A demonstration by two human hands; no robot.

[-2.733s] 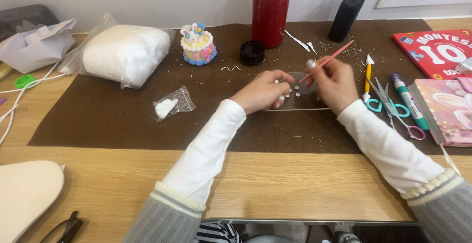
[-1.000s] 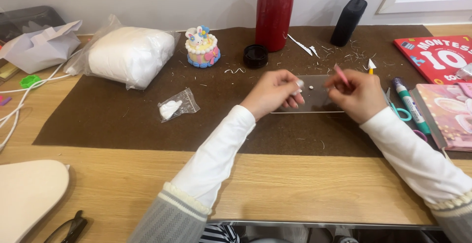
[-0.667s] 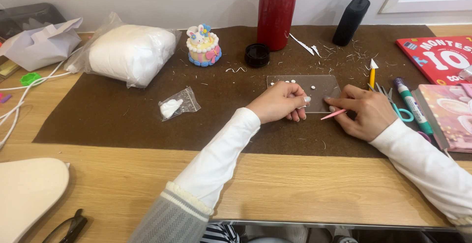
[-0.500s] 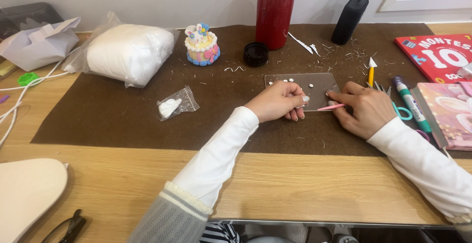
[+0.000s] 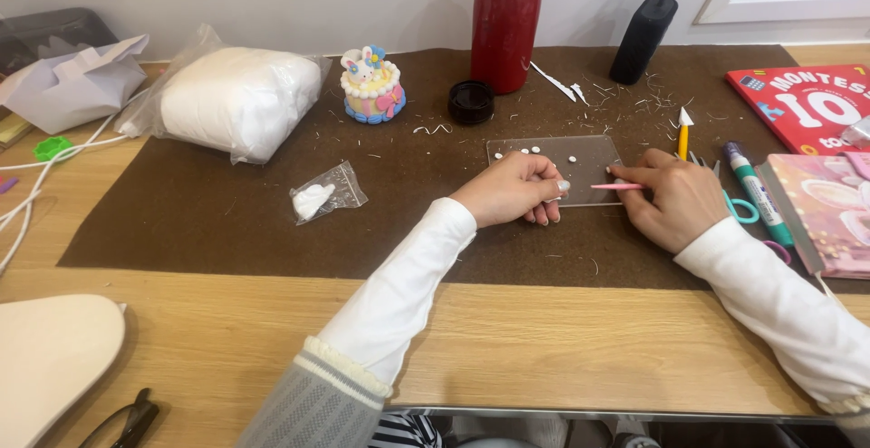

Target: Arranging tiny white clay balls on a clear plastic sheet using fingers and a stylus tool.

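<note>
A clear plastic sheet lies on the brown mat, with several small white clay bits on it. My left hand rests on the sheet's near left part, its fingers pinched on a tiny white clay piece. My right hand sits at the sheet's right edge and holds a thin pink tool, whose tip points left toward the white piece.
On the brown mat: a big bag of white clay, a small bag, a small decorated cake model, a red bottle, a black lid, a black bottle. A yellow tool, marker, scissors and books lie right.
My right hand has lowered from above the sheet to its right edge, and the pink tool now lies flat pointing left. My left hand has slid slightly down on the sheet.
</note>
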